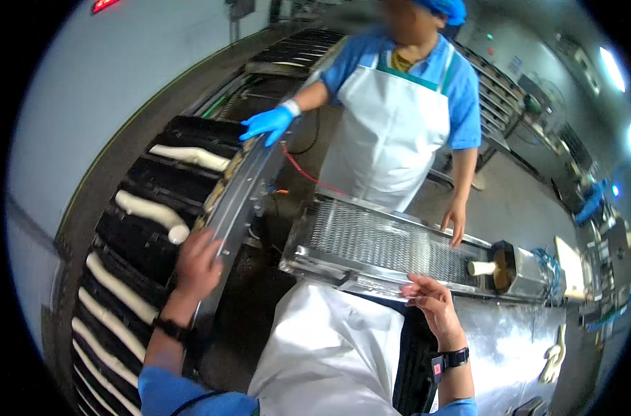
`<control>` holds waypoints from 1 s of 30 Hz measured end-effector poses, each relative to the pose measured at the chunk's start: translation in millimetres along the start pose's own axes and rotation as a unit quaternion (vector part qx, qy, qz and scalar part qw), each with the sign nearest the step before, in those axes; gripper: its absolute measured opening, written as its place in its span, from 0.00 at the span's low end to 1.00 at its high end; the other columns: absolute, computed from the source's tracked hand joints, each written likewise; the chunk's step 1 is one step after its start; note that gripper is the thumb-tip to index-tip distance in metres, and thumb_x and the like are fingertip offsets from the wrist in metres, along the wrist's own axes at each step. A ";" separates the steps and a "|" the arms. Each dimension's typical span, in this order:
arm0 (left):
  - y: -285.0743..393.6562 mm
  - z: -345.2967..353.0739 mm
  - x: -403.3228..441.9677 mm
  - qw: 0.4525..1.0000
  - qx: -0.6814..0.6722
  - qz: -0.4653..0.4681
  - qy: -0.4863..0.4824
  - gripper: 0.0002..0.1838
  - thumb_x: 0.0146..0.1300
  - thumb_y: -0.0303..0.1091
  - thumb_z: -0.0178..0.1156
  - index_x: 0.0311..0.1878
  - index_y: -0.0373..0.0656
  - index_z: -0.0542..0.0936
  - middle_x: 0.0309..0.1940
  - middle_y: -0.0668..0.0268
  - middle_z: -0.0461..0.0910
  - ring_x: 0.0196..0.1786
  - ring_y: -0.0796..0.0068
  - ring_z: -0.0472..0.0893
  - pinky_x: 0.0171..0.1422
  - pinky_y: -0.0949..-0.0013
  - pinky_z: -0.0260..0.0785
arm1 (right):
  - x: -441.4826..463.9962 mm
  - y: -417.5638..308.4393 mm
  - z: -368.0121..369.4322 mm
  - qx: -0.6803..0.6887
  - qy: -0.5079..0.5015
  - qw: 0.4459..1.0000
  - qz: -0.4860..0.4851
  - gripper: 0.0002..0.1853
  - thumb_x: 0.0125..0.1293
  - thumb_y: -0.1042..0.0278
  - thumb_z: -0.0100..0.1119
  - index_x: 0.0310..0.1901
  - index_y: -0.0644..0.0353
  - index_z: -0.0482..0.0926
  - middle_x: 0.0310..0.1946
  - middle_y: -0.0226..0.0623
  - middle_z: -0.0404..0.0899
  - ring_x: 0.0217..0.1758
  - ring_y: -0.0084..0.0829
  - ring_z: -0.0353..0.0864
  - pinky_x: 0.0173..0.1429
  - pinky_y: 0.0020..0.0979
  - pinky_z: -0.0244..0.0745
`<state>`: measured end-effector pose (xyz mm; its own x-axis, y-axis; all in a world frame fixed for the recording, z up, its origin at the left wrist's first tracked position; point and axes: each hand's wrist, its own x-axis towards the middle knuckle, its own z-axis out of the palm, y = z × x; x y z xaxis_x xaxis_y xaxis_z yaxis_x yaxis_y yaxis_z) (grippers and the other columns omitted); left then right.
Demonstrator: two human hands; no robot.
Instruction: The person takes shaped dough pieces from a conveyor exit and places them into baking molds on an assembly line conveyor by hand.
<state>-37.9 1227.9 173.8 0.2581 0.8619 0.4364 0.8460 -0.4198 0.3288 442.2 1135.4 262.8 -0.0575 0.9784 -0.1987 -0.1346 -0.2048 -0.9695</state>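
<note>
My left hand (199, 262) is over the metal side rail of the tray line, slightly blurred, its fingers apart and nothing visible in them. Just beyond its fingertips, a thick pale dough strip (147, 208) lies in a black tray (125, 229), one rounded end toward me. My right hand (430, 301) is at the near edge of a metal mesh conveyor (367, 236), palm partly turned up, fingers loosely bent and apart, holding nothing. Whether it touches the edge I cannot tell. At the conveyor's right end, a short dough piece (481, 267) sticks out of a metal outlet (520, 270).
Across the conveyor stands a co-worker in a white apron (391, 132); their blue-gloved hand (268, 126) is over the rail, their bare hand (455, 220) above the mesh. More dough strips (114, 319) fill trays at left. Dough scraps (554, 357) lie on a metal table (502, 340).
</note>
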 end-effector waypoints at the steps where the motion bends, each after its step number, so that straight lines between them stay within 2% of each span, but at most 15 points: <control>1: 9.0 -22.3 1.6 0.995 0.056 -0.082 0.010 0.23 0.50 0.22 0.60 0.53 0.39 0.78 0.60 0.52 0.72 0.64 0.50 0.69 0.69 0.53 0.61 | -4.7 4.0 -13.9 -0.010 0.046 0.999 0.019 0.24 0.58 0.81 0.54 0.59 0.67 0.74 0.47 0.39 0.82 0.50 0.29 0.81 0.54 0.29 0.75; 3: -43.2 -22.2 -17.1 0.981 -0.048 -0.166 0.093 0.25 0.51 0.20 0.62 0.56 0.40 0.76 0.61 0.51 0.70 0.66 0.50 0.67 0.72 0.52 0.56 | -6.3 14.6 -33.2 -0.056 0.137 0.988 0.035 0.22 0.57 0.81 0.52 0.56 0.67 0.75 0.44 0.40 0.82 0.48 0.31 0.82 0.52 0.29 0.76; 5: -55.7 -35.4 -23.4 0.971 0.043 -0.233 0.019 0.29 0.58 0.23 0.62 0.64 0.48 0.69 0.67 0.47 0.64 0.72 0.46 0.60 0.75 0.50 0.51 | 1.3 15.0 -48.8 -0.101 0.186 0.976 0.048 0.21 0.59 0.80 0.53 0.56 0.67 0.75 0.44 0.40 0.82 0.47 0.30 0.82 0.51 0.28 0.76; 7: -61.5 -42.8 -15.9 0.978 0.017 -0.206 -0.041 0.29 0.63 0.24 0.58 0.68 0.45 0.64 0.71 0.48 0.58 0.75 0.44 0.52 0.77 0.50 0.45 | 7.1 34.9 -77.5 -0.203 0.218 0.954 0.044 0.18 0.63 0.76 0.56 0.56 0.67 0.75 0.42 0.37 0.81 0.45 0.28 0.81 0.48 0.28 0.75; 8: -64.7 -42.0 -14.2 0.979 0.002 -0.192 -0.061 0.29 0.64 0.24 0.56 0.69 0.44 0.63 0.72 0.48 0.57 0.76 0.43 0.49 0.78 0.50 0.43 | 11.2 63.4 -112.7 -0.269 0.228 0.935 0.020 0.18 0.64 0.71 0.57 0.54 0.69 0.75 0.44 0.42 0.82 0.45 0.36 0.82 0.50 0.32 0.75; 10: -57.5 -36.6 -2.4 0.969 -0.005 -0.245 -0.042 0.29 0.65 0.24 0.55 0.70 0.42 0.62 0.72 0.48 0.57 0.76 0.43 0.48 0.78 0.50 0.42 | 17.9 62.5 -121.6 -0.578 0.278 0.767 0.004 0.22 0.65 0.65 0.58 0.57 0.70 0.72 0.53 0.52 0.77 0.52 0.48 0.78 0.58 0.42 0.72; 11: -54.6 -34.9 1.0 0.953 -0.011 -0.301 -0.022 0.30 0.66 0.24 0.54 0.71 0.40 0.60 0.72 0.49 0.57 0.77 0.43 0.46 0.79 0.51 0.41 | 21.9 66.1 -125.7 -0.577 0.280 0.767 0.002 0.22 0.65 0.65 0.58 0.57 0.70 0.72 0.53 0.52 0.77 0.52 0.48 0.78 0.58 0.42 0.72; 13: -63.9 -32.5 5.4 0.954 0.000 -0.298 -0.038 0.30 0.67 0.26 0.53 0.72 0.41 0.59 0.72 0.49 0.57 0.77 0.43 0.46 0.79 0.51 0.40 | 31.4 75.4 -132.4 -0.647 0.369 0.659 0.100 0.31 0.67 0.53 0.55 0.62 0.72 0.67 0.63 0.60 0.66 0.65 0.56 0.67 0.69 0.50 0.61; 14: -71.0 -30.6 7.4 0.953 0.010 -0.297 -0.054 0.31 0.68 0.27 0.53 0.72 0.41 0.58 0.72 0.50 0.57 0.76 0.42 0.47 0.79 0.51 0.40 | 35.0 78.3 -136.4 -0.647 0.369 0.660 0.099 0.31 0.67 0.53 0.55 0.62 0.72 0.67 0.63 0.60 0.66 0.65 0.56 0.67 0.69 0.50 0.61; 16: -91.9 -25.9 11.9 0.964 0.018 -0.258 -0.065 0.31 0.68 0.29 0.54 0.72 0.42 0.58 0.72 0.50 0.57 0.76 0.43 0.47 0.79 0.51 0.39 | 40.4 82.0 -145.4 -0.688 0.383 0.591 0.176 0.37 0.69 0.46 0.46 0.68 0.73 0.59 0.70 0.62 0.55 0.74 0.63 0.50 0.75 0.51 0.48; 17: -96.7 -23.6 14.5 0.972 0.027 -0.219 -0.077 0.31 0.68 0.30 0.54 0.73 0.42 0.58 0.72 0.51 0.58 0.76 0.43 0.47 0.79 0.51 0.39 | 44.5 85.1 -147.9 -0.676 0.391 0.600 0.177 0.36 0.71 0.45 0.41 0.68 0.71 0.59 0.71 0.60 0.53 0.77 0.60 0.43 0.77 0.53 0.39; 22: -121.6 -3.4 29.3 0.969 0.003 -0.245 -0.020 0.31 0.68 0.38 0.56 0.71 0.42 0.60 0.69 0.54 0.61 0.76 0.48 0.46 0.78 0.50 0.38 | 49.4 84.6 -147.7 -0.707 0.360 0.585 0.170 0.33 0.73 0.51 0.38 0.70 0.69 0.56 0.73 0.58 0.49 0.78 0.57 0.42 0.78 0.53 0.38; 24: -141.7 7.6 37.1 0.965 0.069 -0.253 0.007 0.31 0.68 0.41 0.58 0.70 0.44 0.62 0.67 0.54 0.64 0.75 0.49 0.49 0.79 0.52 0.34 | 44.6 90.4 -152.4 -0.706 0.371 0.587 0.143 0.32 0.73 0.53 0.37 0.71 0.69 0.55 0.73 0.58 0.49 0.78 0.57 0.41 0.78 0.52 0.37; 25: -126.4 4.3 45.0 0.945 0.027 -0.324 0.022 0.31 0.66 0.43 0.60 0.69 0.45 0.64 0.65 0.56 0.67 0.73 0.52 0.52 0.78 0.54 0.33 | 42.2 91.9 -155.6 -0.707 0.372 0.586 0.139 0.32 0.73 0.53 0.37 0.71 0.69 0.55 0.73 0.58 0.49 0.78 0.57 0.41 0.78 0.52 0.37; 30: -121.2 19.9 49.3 0.960 0.061 -0.270 0.050 0.29 0.65 0.42 0.61 0.67 0.46 0.67 0.63 0.59 0.69 0.73 0.55 0.54 0.78 0.55 0.34 | 36.4 92.0 -172.0 -0.695 0.365 0.605 0.136 0.33 0.73 0.54 0.36 0.72 0.69 0.53 0.75 0.60 0.42 0.79 0.56 0.38 0.79 0.50 0.35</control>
<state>-118.4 1326.9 138.8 -0.2743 0.9104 0.3098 0.8940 0.1227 0.4309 597.9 1157.2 141.7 0.6298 0.7698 0.1039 0.7717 -0.6353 0.0291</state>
